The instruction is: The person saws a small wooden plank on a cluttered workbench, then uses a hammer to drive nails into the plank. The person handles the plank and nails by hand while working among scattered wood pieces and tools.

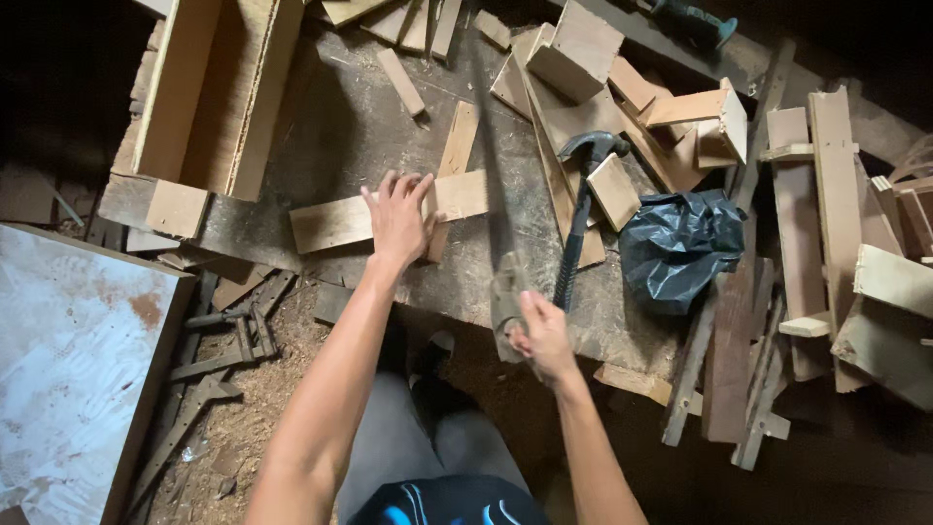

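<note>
Right now your left hand [398, 219] lies flat, fingers [389, 185] spread, pressing a pale wooden board [335, 222] onto the grey worktop [360, 126]. Your right hand [540, 335] is clenched round the handle of a handsaw [498, 209], whose blade runs up across the board's end, just right of your left fingertips. A black claw hammer [581, 209] lies just beyond your right fingers, with a crumpled black plastic bag [680, 243] further right

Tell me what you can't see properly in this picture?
Head view only:
- Handsaw: motion-blurred, teeth unreadable; right hand covers its handle.
- Plank: middle hidden under left hand.
- Black bag: contents hidden.
- Top left corner: too dark.
</note>
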